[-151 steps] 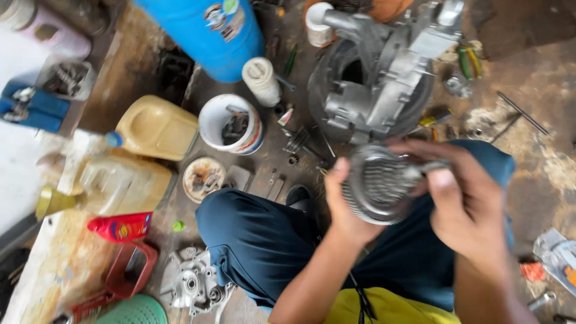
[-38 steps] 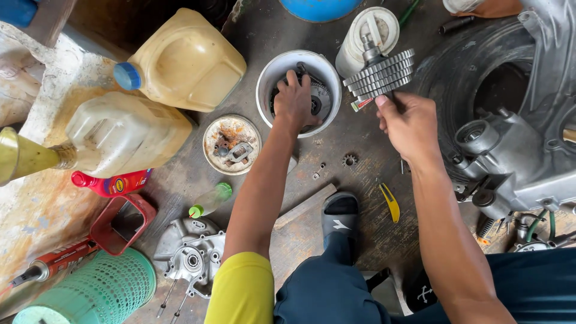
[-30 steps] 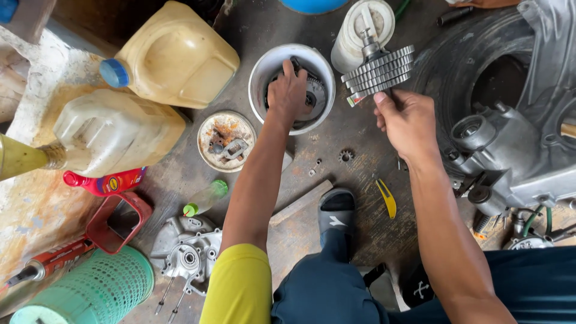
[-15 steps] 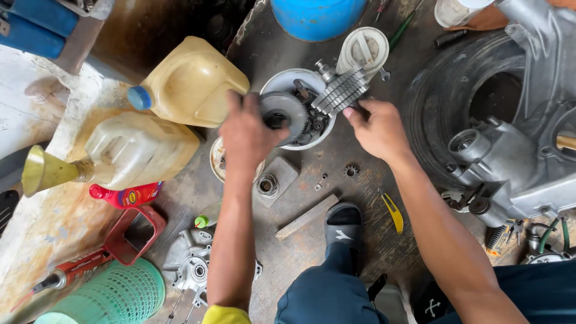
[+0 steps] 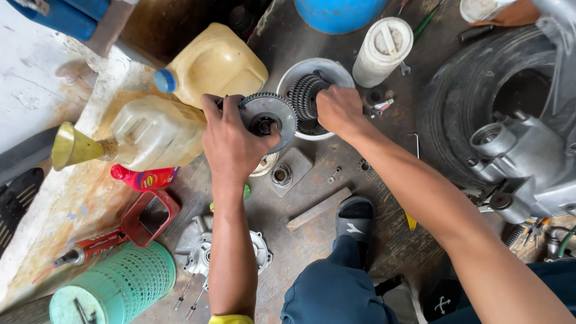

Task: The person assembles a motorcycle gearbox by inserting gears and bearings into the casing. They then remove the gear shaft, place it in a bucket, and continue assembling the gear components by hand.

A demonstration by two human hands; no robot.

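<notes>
My left hand (image 5: 231,141) grips a round grey toothed gear plate (image 5: 271,118), holding it just above the floor to the left of a white bowl (image 5: 333,68). My right hand (image 5: 338,110) lowers a ribbed stack of clutch discs (image 5: 307,95) into that bowl, fingers closed on it. Under the gear plate lies a small dish of parts (image 5: 267,165), mostly hidden. A square plate with a bearing (image 5: 283,175) lies just below my hands.
Two yellowish jugs (image 5: 211,63) (image 5: 150,133), one with a funnel, stand at left. A white capped canister (image 5: 381,52), an engine casing in a tyre (image 5: 517,153), a green mesh basket (image 5: 117,285), a red bottle (image 5: 141,178), a wood strip (image 5: 318,209) and my sandalled foot (image 5: 354,219) surround the spot.
My left hand went from inside the bowl to holding the gear plate beside it. My right hand brought the disc stack down from the air into the bowl.
</notes>
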